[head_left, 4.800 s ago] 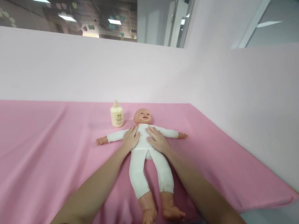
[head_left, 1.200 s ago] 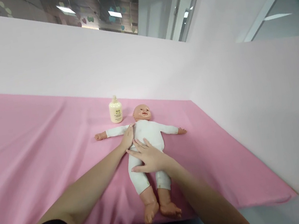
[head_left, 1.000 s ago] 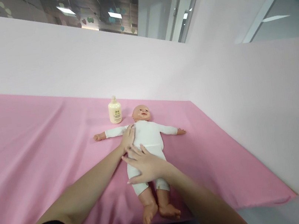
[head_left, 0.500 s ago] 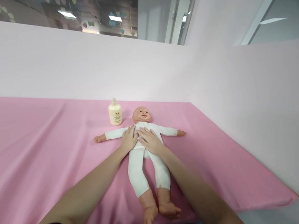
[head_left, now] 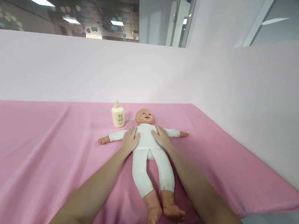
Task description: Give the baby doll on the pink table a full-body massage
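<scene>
A baby doll [head_left: 148, 138] in a white cloth body lies on its back, head toward the wall and feet toward me. Its arms are stretched out to both sides. My left hand [head_left: 131, 140] rests with extended fingers on the left side of the doll's chest, near the armpit. On the opposite side of the chest lies my right hand [head_left: 161, 137], its fingers also stretched out. Both palms touch the doll, and the middle of its torso shows between them. Beyond the doll's left-side arm stands a cream-coloured bottle [head_left: 118, 116] with dark print.
A pink sheet [head_left: 58, 140] with folds covers the table under the doll. White walls [head_left: 76, 70] rise behind and to the right. Above them is a window [head_left: 111, 5] with heart-shaped decorations.
My hands have moved apart. The right hand slid from mid-chest to the doll's right-hand side; the left shifted slightly outward. The view has tilted a little.
</scene>
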A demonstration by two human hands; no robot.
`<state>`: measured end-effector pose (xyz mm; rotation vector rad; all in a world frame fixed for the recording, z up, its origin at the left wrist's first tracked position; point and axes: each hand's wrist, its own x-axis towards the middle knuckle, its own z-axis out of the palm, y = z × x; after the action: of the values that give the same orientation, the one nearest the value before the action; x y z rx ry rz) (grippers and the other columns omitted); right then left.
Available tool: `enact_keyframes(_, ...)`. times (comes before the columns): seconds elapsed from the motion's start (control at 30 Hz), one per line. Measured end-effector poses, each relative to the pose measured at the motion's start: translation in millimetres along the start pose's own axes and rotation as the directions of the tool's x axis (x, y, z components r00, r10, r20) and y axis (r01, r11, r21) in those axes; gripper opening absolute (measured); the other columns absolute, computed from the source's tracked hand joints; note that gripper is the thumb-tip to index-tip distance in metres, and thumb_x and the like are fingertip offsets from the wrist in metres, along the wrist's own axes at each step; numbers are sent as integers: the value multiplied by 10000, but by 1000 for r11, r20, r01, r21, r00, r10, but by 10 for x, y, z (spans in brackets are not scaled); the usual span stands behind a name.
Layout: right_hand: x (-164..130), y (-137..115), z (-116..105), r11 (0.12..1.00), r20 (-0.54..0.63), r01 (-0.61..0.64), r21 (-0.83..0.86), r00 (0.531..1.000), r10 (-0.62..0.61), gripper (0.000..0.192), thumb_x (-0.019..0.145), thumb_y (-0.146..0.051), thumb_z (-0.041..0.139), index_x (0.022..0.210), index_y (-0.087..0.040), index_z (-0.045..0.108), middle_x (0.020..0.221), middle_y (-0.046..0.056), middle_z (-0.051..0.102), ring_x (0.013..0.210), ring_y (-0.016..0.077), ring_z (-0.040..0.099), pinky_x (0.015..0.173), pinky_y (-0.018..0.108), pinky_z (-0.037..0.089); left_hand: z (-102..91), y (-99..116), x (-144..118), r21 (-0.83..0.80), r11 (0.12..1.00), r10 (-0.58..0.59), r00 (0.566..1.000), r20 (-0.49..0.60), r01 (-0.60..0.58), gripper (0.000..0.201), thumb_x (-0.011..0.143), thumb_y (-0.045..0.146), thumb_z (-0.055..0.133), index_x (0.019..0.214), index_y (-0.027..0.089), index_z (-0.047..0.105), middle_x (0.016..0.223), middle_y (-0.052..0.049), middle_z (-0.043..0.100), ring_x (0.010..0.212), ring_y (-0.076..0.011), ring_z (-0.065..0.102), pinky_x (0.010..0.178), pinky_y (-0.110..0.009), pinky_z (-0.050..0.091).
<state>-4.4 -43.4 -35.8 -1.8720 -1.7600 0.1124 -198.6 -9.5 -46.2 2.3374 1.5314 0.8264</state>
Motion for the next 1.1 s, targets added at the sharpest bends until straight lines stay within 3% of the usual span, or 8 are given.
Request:
enact_keyframes(0.17,0,306,-45,986,-47,-92,-138,995,87,499,953,-380,303,1327,-112,495,1404,124,467,1329,279,361,1121,409,191,-46,-61,22,105,994,-16,1000,-16,18,504,945,369,267,1329,115,472,1400,-123,473,1304,-265,403,1112,-422,241)
enact_keyframes(0.3,-16,410,-86,972,-102,-137,-190,988,119,463,942,-324,318,1311,-123,511,1356,107,521,1333,271,349,1133,427,135,-133,-141,18,242,970,0,997,-76,18,455,935,354,279,1227,146,559,1284,-114,575,1225,-279,456,1076,-439,253)
enact_keyframes(0.47,-38,460,-130,953,-196,-254,-166,955,221,407,936,-315,302,1174,-210,614,1307,64,558,1372,331,248,1074,630,14,-259,-264,20,368,925,-44,991,-130,89,406,921,325,294,1053,163,643,1109,-118,646,1073,-290,526,1043,-476,253)
enact_keyframes(0.53,-39,507,-156,941,-235,-302,-155,936,262,407,934,-311,293,1140,-224,634,1304,61,554,1364,349,247,1047,662,18,-296,-306,29,361,924,-74,986,-148,124,396,912,304,311,1035,138,648,1071,-143,651,1065,-303,530,1058,-503,218)
enact_keyframes(0.67,-31,643,-212,922,-339,-374,-102,884,321,391,909,-311,336,1101,-186,653,1309,118,521,1280,343,349,1031,618,150,-344,-406,51,329,926,-121,970,-211,187,353,890,289,371,991,108,657,1038,-184,648,1125,-344,508,1091,-561,131)
enact_keyframes(0.8,-17,781,-231,907,-385,-412,86,826,412,383,868,-361,419,1108,-154,635,1302,184,484,1245,348,361,1009,602,209,-374,-529,67,324,909,-175,945,-278,263,347,903,315,357,974,157,658,1101,-152,633,1221,-388,437,1071,-638,128)
enact_keyframes(1.0,44,920,-221,872,-405,-422,246,773,488,491,817,-354,496,1216,-72,538,1407,245,342,1343,356,235,1079,525,182,-439,-680,67,204,908,-292,903,-315,365,361,897,286,343,1093,143,611,1383,-192,436,1379,-431,181,1014,-727,132)
enact_keyframes(1.1,99,975,-252,835,-415,-432,341,728,546,555,759,-309,544,1250,-57,489,1411,256,329,1357,360,216,1095,524,172,-480,-733,72,51,885,-421,843,-335,463,375,894,310,368,1163,141,567,1451,-208,335,1386,-442,136,989,-736,176)
